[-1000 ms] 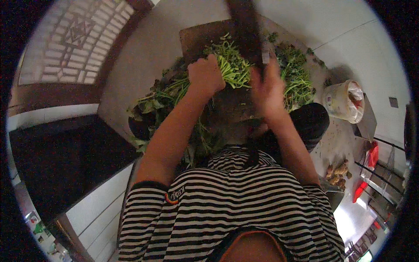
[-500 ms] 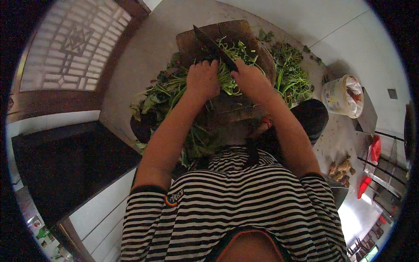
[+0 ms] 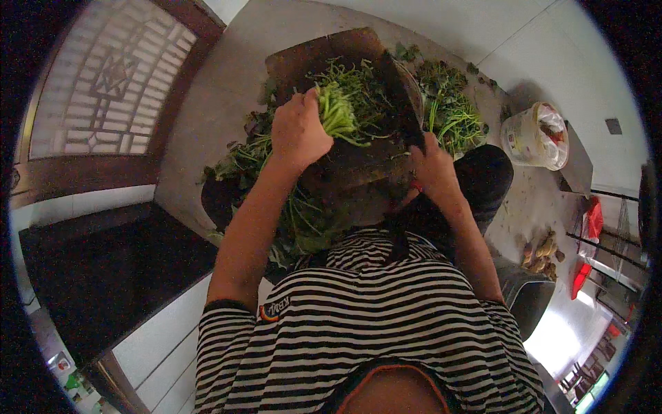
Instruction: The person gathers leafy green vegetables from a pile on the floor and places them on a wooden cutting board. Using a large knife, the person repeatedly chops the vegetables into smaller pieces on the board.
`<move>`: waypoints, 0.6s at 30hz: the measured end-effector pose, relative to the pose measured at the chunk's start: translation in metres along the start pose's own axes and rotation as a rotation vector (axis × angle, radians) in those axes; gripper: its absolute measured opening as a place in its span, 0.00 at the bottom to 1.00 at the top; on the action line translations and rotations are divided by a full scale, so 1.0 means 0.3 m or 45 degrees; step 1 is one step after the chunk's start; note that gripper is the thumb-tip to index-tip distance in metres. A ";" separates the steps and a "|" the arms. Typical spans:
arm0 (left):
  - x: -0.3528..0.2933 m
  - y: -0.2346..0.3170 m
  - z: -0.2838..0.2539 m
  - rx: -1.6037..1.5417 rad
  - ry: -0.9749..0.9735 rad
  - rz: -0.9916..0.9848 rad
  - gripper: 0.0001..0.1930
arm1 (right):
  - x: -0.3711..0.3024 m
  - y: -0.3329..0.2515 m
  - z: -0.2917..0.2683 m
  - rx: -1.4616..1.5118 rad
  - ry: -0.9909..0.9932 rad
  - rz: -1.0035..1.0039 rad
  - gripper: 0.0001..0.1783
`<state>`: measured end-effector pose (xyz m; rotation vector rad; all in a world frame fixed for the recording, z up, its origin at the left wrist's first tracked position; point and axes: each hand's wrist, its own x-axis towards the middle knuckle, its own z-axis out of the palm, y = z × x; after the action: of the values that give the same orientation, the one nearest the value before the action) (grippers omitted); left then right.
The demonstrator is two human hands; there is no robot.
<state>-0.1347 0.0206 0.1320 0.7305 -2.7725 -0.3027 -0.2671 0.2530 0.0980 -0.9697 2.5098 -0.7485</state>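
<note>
My left hand (image 3: 300,132) is closed around a bunch of cut green stems (image 3: 337,114), raised over the chopping board with the pale cut ends facing right. Beneath it lies a worn brown wooden board (image 3: 321,52), strewn with chopped greens (image 3: 365,93). At the board's right side, my right hand (image 3: 436,169) grips a knife (image 3: 412,127); its dark blade points away from me and is hard to tell from the dark board behind it. Leafy stalks (image 3: 241,162) are heaped to the left of the board, close to my left forearm.
More leafy greens (image 3: 448,114) lie on the floor right of the board. Beyond them stands a white bucket (image 3: 520,138) with a plastic liner. Brown knobbly roots (image 3: 541,257) rest on the floor at right. A black-topped surface (image 3: 110,269) is at left, below a lattice door (image 3: 121,83).
My left hand has lifted the bunch of stems off the board and moved left. My right hand has drawn the knife away to the right and toward me.
</note>
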 end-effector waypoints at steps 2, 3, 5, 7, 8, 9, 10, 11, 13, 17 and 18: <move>-0.019 0.041 -0.010 -0.014 0.000 0.161 0.29 | -0.012 -0.047 0.004 0.075 -0.043 0.001 0.19; -0.028 0.063 -0.005 0.031 -0.003 0.220 0.28 | -0.017 -0.074 0.004 0.147 -0.067 0.025 0.18; -0.048 0.101 0.008 0.144 0.026 0.344 0.24 | -0.008 -0.078 0.001 0.163 -0.058 -0.078 0.17; -0.064 0.073 0.080 0.258 0.070 0.439 0.25 | 0.003 -0.087 -0.021 0.106 -0.022 -0.192 0.15; -0.069 0.067 0.104 0.313 0.089 0.488 0.26 | 0.020 -0.098 -0.059 0.041 0.013 -0.252 0.14; -0.064 0.087 0.091 0.361 0.023 0.495 0.28 | 0.040 -0.095 -0.086 -0.027 0.056 -0.304 0.13; -0.064 0.092 0.091 0.316 0.013 0.491 0.28 | 0.071 -0.075 -0.093 -0.086 0.086 -0.325 0.13; -0.073 0.091 0.112 0.274 0.016 0.482 0.27 | 0.115 -0.038 -0.080 -0.150 0.120 -0.358 0.13; -0.076 0.094 0.111 0.230 0.007 0.480 0.27 | 0.181 -0.011 -0.064 -0.253 0.166 -0.356 0.13; -0.071 0.095 0.121 0.197 0.080 0.498 0.29 | 0.168 0.000 -0.055 -0.323 -0.086 -0.297 0.13; -0.071 0.094 0.126 0.181 0.117 0.513 0.29 | 0.131 -0.012 -0.054 -0.317 -0.102 -0.347 0.12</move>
<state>-0.1408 0.0606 0.0997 0.1942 -2.7881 0.0082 -0.3008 0.2289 0.1080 -1.4187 2.4691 -0.4643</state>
